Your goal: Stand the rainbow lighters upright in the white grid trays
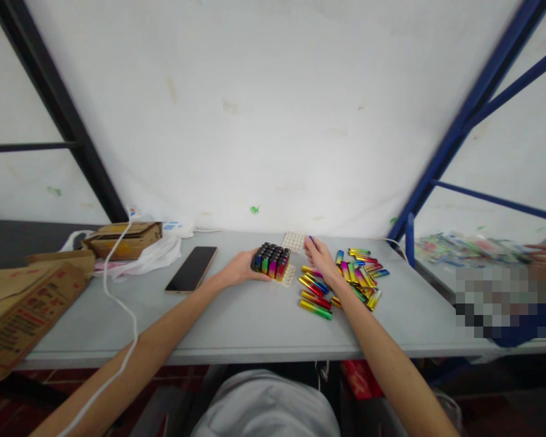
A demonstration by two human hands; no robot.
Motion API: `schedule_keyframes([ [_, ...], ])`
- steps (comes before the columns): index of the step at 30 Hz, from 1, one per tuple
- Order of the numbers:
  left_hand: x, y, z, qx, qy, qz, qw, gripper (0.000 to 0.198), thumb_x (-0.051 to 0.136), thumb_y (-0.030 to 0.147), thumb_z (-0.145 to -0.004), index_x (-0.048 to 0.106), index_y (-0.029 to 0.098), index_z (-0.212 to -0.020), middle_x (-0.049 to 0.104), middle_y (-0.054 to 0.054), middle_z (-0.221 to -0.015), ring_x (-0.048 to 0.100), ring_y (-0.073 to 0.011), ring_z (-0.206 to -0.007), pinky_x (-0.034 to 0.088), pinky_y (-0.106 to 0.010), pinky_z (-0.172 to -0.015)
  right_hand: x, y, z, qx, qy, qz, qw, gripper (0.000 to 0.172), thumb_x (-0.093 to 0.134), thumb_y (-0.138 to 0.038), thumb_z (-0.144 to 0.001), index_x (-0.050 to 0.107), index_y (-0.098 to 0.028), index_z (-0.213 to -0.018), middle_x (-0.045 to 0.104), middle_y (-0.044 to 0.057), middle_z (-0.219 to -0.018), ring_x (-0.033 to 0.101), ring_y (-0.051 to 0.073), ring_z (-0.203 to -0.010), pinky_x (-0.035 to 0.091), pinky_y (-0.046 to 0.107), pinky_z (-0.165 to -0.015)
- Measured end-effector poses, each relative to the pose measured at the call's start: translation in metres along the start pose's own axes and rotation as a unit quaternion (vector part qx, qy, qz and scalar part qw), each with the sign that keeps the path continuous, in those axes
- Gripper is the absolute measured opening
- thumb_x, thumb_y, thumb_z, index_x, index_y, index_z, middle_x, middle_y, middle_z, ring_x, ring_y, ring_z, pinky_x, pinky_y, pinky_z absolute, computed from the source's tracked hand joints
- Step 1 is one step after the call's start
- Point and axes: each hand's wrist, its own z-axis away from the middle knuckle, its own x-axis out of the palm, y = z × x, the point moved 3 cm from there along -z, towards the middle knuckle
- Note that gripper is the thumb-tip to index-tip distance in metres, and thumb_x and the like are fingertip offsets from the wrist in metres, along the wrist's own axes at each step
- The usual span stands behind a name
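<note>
One lighter (310, 239), likely light and slick, sits pinched endwise in my right hand (321, 258); left hand (240, 267) cups the block (272, 261).

A grey table (236, 331) stands against a white wall (273, 121), blue frame (459, 133) beside.

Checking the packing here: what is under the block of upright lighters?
A white pocketed tray shows behind the block of lighters and at its near right corner. The part beneath the lighters is covered, and the left hand hides the block's left edge.
</note>
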Motion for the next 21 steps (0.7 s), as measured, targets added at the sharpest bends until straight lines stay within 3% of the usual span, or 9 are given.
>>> schedule_keyframes([
  [5, 0.0003, -0.0002, 0.0002, 0.0, 0.002, -0.005, 1.0, 0.089, 0.084, 0.063, -0.063, 0.059, 0.016, -0.134, 0.07, -0.009, -0.129, 0.066, -0.0325, -0.115, 0.05, -0.039, -0.101, -0.0014, 0.0017, 0.0025, -0.023, 0.058, 0.084, 0.994, 0.052, 0.046, -0.066, -0.088, 0.039, -0.023, -0.06, 0.036, -0.004, -0.055, 0.035, 0.012, -0.055, 0.028, 0.026, -0.053],
  [12, 0.0007, -0.0001, 0.0008, 0.008, 0.005, -0.002, 1.0, 0.092, 0.084, 0.063, -0.063, 0.055, 0.019, -0.139, 0.068, -0.008, -0.132, 0.066, -0.0321, -0.116, 0.05, -0.04, -0.104, 0.0021, -0.0051, 0.0068, -0.043, 0.06, 0.108, 0.991, 0.035, 0.046, -0.048, -0.083, 0.04, -0.022, -0.06, 0.036, -0.005, -0.055, 0.036, 0.012, -0.055, 0.026, 0.027, -0.054],
  [21, 0.0008, -0.0018, 0.001, 0.009, 0.002, -0.008, 1.0, 0.094, 0.083, 0.065, -0.064, 0.055, 0.017, -0.139, 0.069, -0.009, -0.131, 0.065, -0.0324, -0.118, 0.05, -0.039, -0.102, 0.0017, -0.008, 0.0061, -0.067, 0.041, 0.111, 0.991, 0.049, 0.04, -0.065, -0.094, 0.052, -0.021, -0.076, 0.05, -0.003, -0.062, 0.046, 0.015, -0.062, 0.034, 0.026, -0.059],
])
